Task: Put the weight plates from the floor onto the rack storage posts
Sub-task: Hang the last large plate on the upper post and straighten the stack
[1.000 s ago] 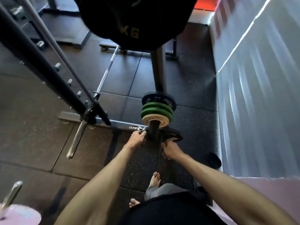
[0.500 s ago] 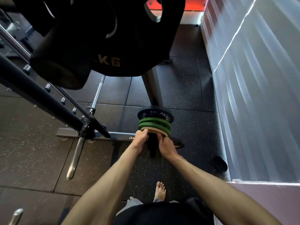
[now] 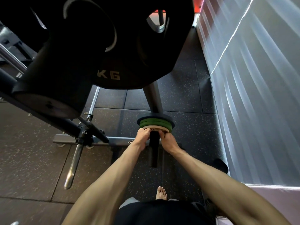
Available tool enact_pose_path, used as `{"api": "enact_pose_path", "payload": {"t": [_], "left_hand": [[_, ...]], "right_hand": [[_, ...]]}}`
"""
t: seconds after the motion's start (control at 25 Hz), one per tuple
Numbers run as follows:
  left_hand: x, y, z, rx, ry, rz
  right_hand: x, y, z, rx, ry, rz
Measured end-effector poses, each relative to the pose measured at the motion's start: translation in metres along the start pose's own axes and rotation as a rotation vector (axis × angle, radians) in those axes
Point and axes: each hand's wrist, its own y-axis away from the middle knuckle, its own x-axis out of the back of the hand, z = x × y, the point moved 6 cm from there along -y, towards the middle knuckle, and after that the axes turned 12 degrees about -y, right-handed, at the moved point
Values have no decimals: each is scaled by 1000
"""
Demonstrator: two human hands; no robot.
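Both hands, left (image 3: pixel 143 135) & right (image 3: pixel 167 140), grip tan plate (image 3: pixel 155 127) on post (image 3: pixel 153 150), seating it vs green plates (image 3: pixel 155 123); next: let go.

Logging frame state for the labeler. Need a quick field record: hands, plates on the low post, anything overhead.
left hand: grips left edge of tan plate
right hand: grips its right edge
tan plate: on black storage post, front of stack
behind it: two green plates, then rear black plate
overhead: large black plate marked KG
left of stack: chrome post, no plate on it
floor: speckled rubber tiles
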Motion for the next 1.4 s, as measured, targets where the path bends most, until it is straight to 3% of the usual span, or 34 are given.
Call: {"api": "enact_pose_path", "payload": {"t": [0.28, 0.56, 0.76, 0.88, 1.08, 1.24, 1.4], "left_hand": [[36, 18, -2, -50, -108, 15], [118, 89, 37, -224, -54, 81], [180, 179, 78, -425, 52, 87], [214, 220, 106, -515, 136, 121], [267, 276, 173, -669, 234, 291], [285, 307, 222, -805, 117, 489], [263, 313, 240, -934, -123, 502]], "right_hand": [[8, 14, -21, -39, 131, -35], [15, 73, -98, 157, 82, 127], [14, 150, -188, 365, -95, 232], [32, 186, -241, 445, -65, 297], [92, 236, -304, 596, -214, 542], [108, 264, -343, 733, -188, 602], [93, 257, -352, 797, -40, 543]]}}
